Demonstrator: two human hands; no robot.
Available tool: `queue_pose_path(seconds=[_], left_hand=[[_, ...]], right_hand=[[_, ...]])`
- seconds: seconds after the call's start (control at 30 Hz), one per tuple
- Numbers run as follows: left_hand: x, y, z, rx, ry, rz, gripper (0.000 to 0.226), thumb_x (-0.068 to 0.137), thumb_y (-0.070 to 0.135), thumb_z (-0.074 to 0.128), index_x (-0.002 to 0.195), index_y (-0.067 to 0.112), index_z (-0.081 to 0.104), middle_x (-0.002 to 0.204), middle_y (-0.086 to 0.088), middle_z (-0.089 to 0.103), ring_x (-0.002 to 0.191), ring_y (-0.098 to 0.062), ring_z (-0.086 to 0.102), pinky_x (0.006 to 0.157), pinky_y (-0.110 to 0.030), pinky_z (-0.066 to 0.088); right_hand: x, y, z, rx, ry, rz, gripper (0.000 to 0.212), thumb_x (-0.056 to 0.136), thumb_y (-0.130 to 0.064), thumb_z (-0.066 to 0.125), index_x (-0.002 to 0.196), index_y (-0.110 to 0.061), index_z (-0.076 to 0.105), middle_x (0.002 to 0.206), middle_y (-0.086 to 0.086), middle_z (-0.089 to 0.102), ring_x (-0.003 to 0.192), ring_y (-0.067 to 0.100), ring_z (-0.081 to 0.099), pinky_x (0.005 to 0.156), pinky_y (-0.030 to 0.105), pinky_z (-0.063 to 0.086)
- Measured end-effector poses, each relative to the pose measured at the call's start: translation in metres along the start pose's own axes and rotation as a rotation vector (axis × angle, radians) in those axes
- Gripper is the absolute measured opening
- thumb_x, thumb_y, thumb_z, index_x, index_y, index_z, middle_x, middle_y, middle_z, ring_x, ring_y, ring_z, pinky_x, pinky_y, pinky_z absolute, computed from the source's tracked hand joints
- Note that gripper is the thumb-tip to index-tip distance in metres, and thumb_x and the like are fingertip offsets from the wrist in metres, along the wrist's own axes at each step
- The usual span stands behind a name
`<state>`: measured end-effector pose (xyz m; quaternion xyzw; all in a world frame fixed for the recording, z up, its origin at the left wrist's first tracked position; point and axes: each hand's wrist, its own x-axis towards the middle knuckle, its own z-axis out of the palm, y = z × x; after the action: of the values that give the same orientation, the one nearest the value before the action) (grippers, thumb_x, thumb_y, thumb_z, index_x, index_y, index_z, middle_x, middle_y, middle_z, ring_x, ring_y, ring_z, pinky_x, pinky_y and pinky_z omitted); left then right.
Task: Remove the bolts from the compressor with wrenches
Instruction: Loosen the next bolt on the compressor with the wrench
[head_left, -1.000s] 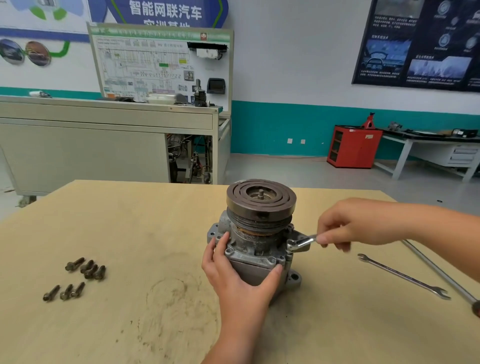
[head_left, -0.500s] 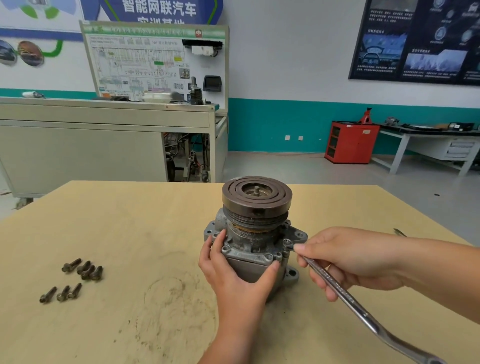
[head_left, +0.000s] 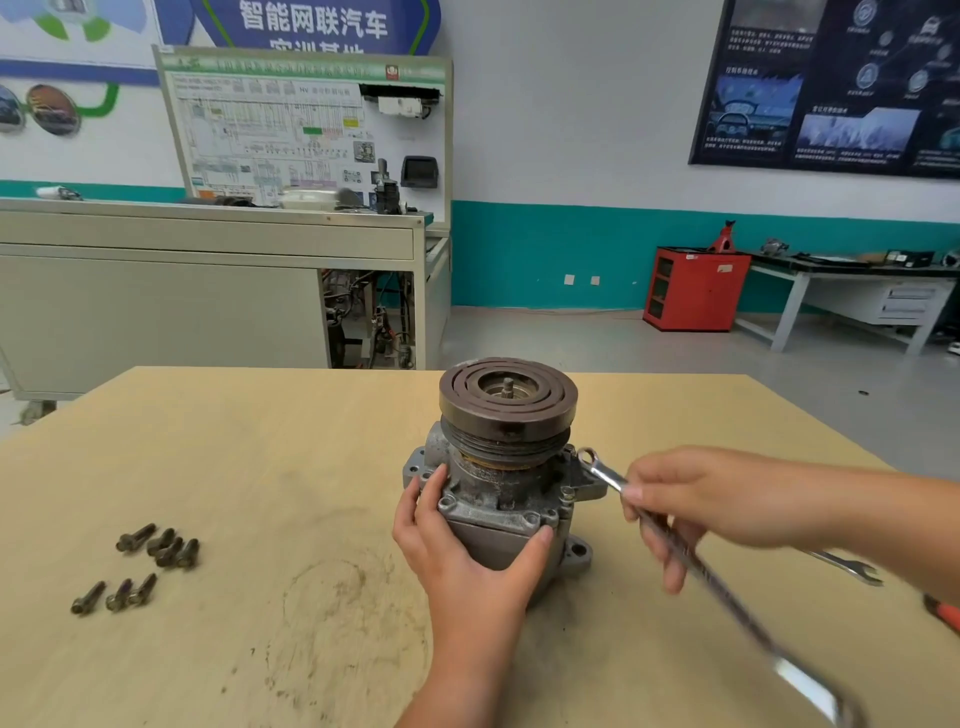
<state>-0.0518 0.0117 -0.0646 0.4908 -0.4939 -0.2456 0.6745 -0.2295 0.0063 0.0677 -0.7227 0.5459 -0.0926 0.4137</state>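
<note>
The grey compressor (head_left: 498, 483) stands upright on the wooden table (head_left: 260, 467), its dark pulley on top. My left hand (head_left: 467, 551) grips the housing from the front, thumb on the right side, fingers on the left. My right hand (head_left: 696, 504) holds a long silver wrench (head_left: 691, 561). The wrench's ring end sits just above the right rear flange of the compressor, and its handle runs down to the lower right, blurred. A bolt head (head_left: 568, 493) shows on the right corner of the housing. Several removed bolts (head_left: 156, 545) lie at the left in two groups.
A second wrench (head_left: 852, 569) lies on the table behind my right forearm. A red-handled tool (head_left: 943, 613) shows at the right edge. Beyond the table stand a training bench with a wiring board, a red cabinet and a grey workbench.
My right hand swung the wrench handle toward me, then lifted its ring end up and slightly right, off the corner bolt. My left hand kept its grip on the housing.
</note>
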Motion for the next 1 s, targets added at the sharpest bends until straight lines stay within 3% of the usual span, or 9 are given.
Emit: queue_pose_path(seconds=[0.07,0.2,0.33,0.47,0.57,0.67,0.77,0.87,1.0], left_hand=[[0.0,0.001,0.0,0.0,0.002,-0.001,0.09,0.06,0.014,0.088,0.12,0.048,0.031,0.14,0.013,0.015,0.139,-0.008,0.019,0.115,-0.03,0.02],[0.0,0.001,0.0,-0.001,-0.003,-0.001,0.091,0.06,0.014,0.088,0.123,0.044,0.03,0.141,0.01,0.016,0.139,-0.009,0.019,0.116,-0.032,0.021],[0.0,-0.001,0.0,0.0,-0.009,0.003,0.091,0.06,0.016,0.088,0.123,0.046,0.029,0.14,0.015,0.015,0.138,-0.007,0.019,0.114,-0.03,0.021],[0.0,-0.003,0.0,-0.007,0.002,0.006,0.091,0.06,0.015,0.088,0.121,0.05,0.03,0.139,0.019,0.015,0.138,-0.005,0.019,0.111,-0.025,0.02],[0.0,-0.002,0.001,-0.005,0.003,0.008,0.09,0.059,0.016,0.088,0.121,0.05,0.031,0.14,0.017,0.015,0.138,-0.005,0.019,0.112,-0.027,0.02],[0.0,-0.002,0.001,-0.004,0.001,0.005,0.09,0.059,0.015,0.088,0.121,0.049,0.031,0.14,0.017,0.014,0.137,-0.005,0.019,0.111,-0.025,0.02],[0.0,-0.002,0.0,-0.006,-0.004,-0.002,0.089,0.06,0.016,0.087,0.122,0.047,0.031,0.139,0.019,0.014,0.137,-0.004,0.018,0.11,-0.023,0.019],[-0.001,-0.002,0.0,0.001,-0.006,0.001,0.091,0.06,0.016,0.087,0.124,0.045,0.03,0.139,0.017,0.014,0.137,-0.004,0.018,0.111,-0.023,0.019],[0.0,-0.002,0.0,0.01,0.0,0.006,0.092,0.06,0.017,0.088,0.126,0.043,0.03,0.139,0.016,0.015,0.137,-0.005,0.019,0.112,-0.025,0.019]], right_hand=[[-0.004,0.002,0.018,0.158,-0.036,0.008,0.027,0.101,-0.028,0.035,0.085,-0.013,0.051,0.064,-0.003,0.068,0.062,0.018,0.069,0.078,0.023,0.046],[-0.002,-0.007,0.033,0.411,-0.037,0.036,0.029,0.101,-0.026,0.035,0.089,-0.006,0.052,0.059,0.004,0.067,0.052,0.018,0.066,0.057,0.02,0.051],[0.004,-0.017,0.029,0.354,-0.116,0.106,0.031,0.101,-0.03,0.034,0.089,-0.007,0.052,0.057,0.003,0.066,0.05,0.016,0.066,0.054,0.02,0.051],[0.008,-0.031,-0.007,-0.166,-0.201,0.208,0.036,0.099,-0.039,0.038,0.084,-0.011,0.055,0.057,-0.004,0.064,0.052,0.012,0.065,0.065,0.025,0.053],[0.017,-0.042,-0.025,-0.743,-0.065,0.164,0.036,0.092,-0.051,0.044,0.085,-0.021,0.06,0.069,-0.01,0.062,0.065,0.006,0.058,0.07,0.023,0.044],[0.023,-0.039,-0.03,-0.923,0.087,-0.017,0.022,0.091,-0.051,0.047,0.087,-0.031,0.056,0.081,-0.01,0.057,0.074,0.007,0.051,0.067,0.024,0.042],[0.015,-0.032,-0.04,-0.772,0.051,0.002,0.017,0.093,-0.044,0.048,0.084,-0.033,0.059,0.078,-0.013,0.06,0.071,0.002,0.055,0.066,0.019,0.042],[0.001,-0.022,-0.032,-0.306,-0.072,0.077,0.025,0.099,-0.03,0.041,0.087,-0.02,0.06,0.074,-0.008,0.069,0.072,0.006,0.068,0.07,0.019,0.05],[-0.01,-0.017,0.002,0.269,-0.158,0.075,0.029,0.101,-0.025,0.034,0.089,-0.008,0.055,0.076,0.005,0.073,0.075,0.019,0.072,0.063,0.021,0.054]])
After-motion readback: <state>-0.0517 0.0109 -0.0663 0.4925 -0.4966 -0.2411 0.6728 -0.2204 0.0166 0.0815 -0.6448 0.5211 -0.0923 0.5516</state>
